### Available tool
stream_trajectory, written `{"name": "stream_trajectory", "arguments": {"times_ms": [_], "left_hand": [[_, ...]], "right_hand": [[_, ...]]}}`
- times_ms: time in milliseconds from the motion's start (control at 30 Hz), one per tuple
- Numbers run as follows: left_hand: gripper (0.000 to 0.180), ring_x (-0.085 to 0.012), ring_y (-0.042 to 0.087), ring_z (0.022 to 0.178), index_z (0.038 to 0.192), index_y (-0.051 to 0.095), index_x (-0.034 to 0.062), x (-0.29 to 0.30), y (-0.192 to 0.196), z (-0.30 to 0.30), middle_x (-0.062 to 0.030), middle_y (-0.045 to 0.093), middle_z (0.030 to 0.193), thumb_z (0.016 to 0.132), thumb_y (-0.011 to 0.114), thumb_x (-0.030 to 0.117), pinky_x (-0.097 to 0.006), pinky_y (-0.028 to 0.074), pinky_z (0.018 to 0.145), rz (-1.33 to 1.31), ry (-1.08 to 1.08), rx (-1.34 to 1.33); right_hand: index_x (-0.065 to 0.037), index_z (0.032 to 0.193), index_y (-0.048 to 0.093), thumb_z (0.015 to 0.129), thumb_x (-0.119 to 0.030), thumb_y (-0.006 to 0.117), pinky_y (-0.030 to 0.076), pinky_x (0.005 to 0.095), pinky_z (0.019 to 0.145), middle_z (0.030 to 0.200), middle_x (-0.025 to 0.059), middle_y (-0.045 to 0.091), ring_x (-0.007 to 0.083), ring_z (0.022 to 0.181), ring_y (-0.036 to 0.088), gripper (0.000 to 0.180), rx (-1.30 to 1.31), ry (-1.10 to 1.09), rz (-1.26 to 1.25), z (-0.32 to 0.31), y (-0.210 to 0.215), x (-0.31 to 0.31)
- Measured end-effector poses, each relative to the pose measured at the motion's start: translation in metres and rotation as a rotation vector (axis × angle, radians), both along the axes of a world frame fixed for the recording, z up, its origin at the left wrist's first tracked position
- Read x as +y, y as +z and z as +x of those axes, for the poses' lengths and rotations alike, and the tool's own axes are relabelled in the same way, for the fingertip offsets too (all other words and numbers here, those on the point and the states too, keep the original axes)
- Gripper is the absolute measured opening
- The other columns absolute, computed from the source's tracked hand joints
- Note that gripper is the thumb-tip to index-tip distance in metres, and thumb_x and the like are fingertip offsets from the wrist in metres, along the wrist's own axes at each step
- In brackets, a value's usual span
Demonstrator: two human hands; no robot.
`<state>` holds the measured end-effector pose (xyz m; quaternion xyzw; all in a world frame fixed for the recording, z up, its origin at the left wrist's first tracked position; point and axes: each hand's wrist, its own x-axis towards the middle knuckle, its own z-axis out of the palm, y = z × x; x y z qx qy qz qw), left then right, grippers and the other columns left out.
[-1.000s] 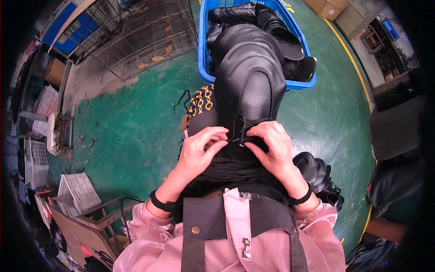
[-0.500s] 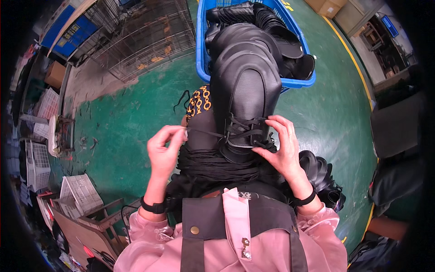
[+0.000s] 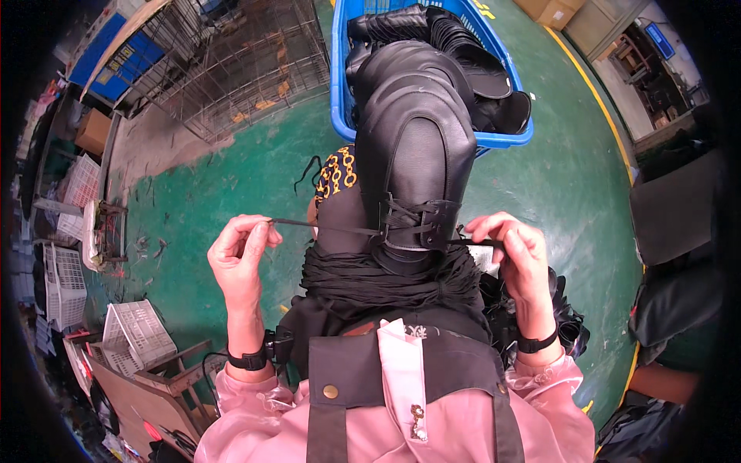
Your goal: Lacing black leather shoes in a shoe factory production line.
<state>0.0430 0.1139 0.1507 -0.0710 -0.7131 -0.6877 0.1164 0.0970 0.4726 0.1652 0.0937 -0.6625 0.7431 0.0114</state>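
Observation:
A black leather shoe upper [image 3: 421,158] lies across my lap, its lace end toward me, overlapping more uppers beyond it. Black lacing crosses its eyelet flaps. My left hand [image 3: 241,251] pinches the end of a black shoelace [image 3: 328,228], stretched out to the left of the upper. On the other side my right hand [image 3: 521,255] has its fingers closed round the opposite lace end, which runs short and taut from the eyelets. A thick bunch of black laces [image 3: 370,279] rests on my lap just below the upper.
Ahead stands a blue plastic basket [image 3: 337,100] holding stacked black uppers. More black pieces [image 3: 567,316] lie by my right side. White crates [image 3: 139,336] and a wire cage [image 3: 255,69] stand to the left, on a green floor [image 3: 208,201].
Both hands have moved outward from the upper, the left one farther left and the right one off the eyelets. The lace now stretches out on both sides.

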Motion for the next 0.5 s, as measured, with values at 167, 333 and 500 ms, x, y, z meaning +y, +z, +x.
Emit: {"name": "stream_trajectory", "arguments": {"times_ms": [167, 333, 500], "left_hand": [[0.011, -0.0141, 0.063, 0.068, 0.089, 0.068, -0.0036, 0.036, 0.047, -0.001, -0.0092, 0.067, 0.078, 0.081, 0.062, -0.008, -0.025, 0.048, 0.061, -0.102, -0.287, 0.145], [0.014, -0.0217, 0.065, 0.064, 0.085, 0.07, 0.0016, 0.077, 0.077, -0.006, -0.0078, 0.067, 0.073, 0.072, 0.073, -0.004, -0.03, 0.049, 0.057, -0.348, -0.543, 0.415], [0.011, -0.0192, 0.066, 0.078, 0.094, 0.068, 0.0, 0.079, 0.068, -0.017, -0.0098, 0.069, 0.085, 0.084, 0.067, 0.005, -0.029, 0.05, 0.066, -0.246, -0.62, 0.236]], "right_hand": [[0.006, 0.121, 0.057, 0.094, -0.035, 0.06, 0.045, 0.0333, 0.092, 0.116, 0.0153, 0.062, 0.0231, 0.102, 0.062, 0.049, -0.112, 0.208, -0.606, -0.02, 0.003, -0.037], [-0.006, 0.121, 0.062, 0.08, -0.005, 0.074, 0.044, 0.021, 0.067, 0.112, 0.0035, 0.062, 0.0081, 0.086, 0.058, 0.043, 0.129, 0.344, 0.271, -0.034, 0.023, -0.064], [-0.004, 0.106, 0.066, 0.085, 0.003, 0.064, 0.051, 0.03, 0.075, 0.091, 0.0047, 0.069, 0.0194, 0.084, 0.066, 0.022, 0.142, 0.324, 0.231, -0.035, 0.021, -0.065]]}}
